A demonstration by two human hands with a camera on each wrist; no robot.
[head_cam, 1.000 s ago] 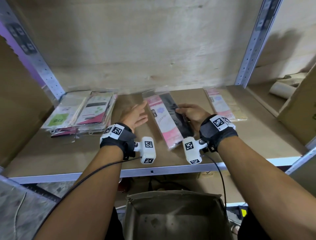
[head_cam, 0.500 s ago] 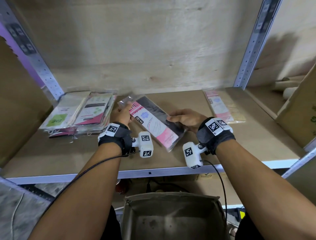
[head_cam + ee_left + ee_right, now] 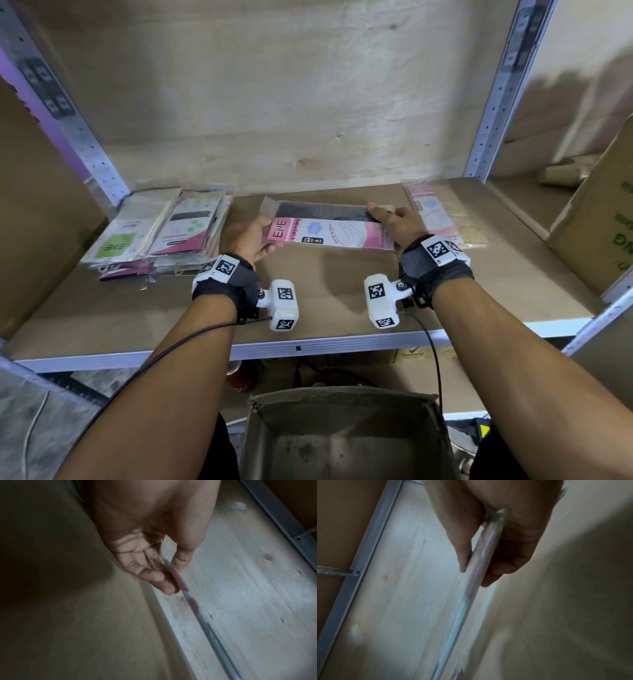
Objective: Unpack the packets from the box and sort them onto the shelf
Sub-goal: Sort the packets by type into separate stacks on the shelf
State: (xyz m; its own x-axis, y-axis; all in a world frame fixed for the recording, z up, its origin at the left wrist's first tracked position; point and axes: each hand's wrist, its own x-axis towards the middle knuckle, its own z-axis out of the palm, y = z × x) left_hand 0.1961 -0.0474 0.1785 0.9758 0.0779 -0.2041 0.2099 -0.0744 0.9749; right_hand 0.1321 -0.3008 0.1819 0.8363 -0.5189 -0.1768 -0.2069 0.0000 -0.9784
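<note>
— What fills the frame?
— The shelf, with the box at bottom centre.
— And the packet?
— At centre, held crosswise above the shelf: left hand pinches its left end, right hand grips its right end.

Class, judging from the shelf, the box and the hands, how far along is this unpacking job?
Done: a pile of packets at the shelf's left, more packets at right. In hand: the left hand and right hand hold a pink packet. Left: placing it; the box looks empty.
</note>
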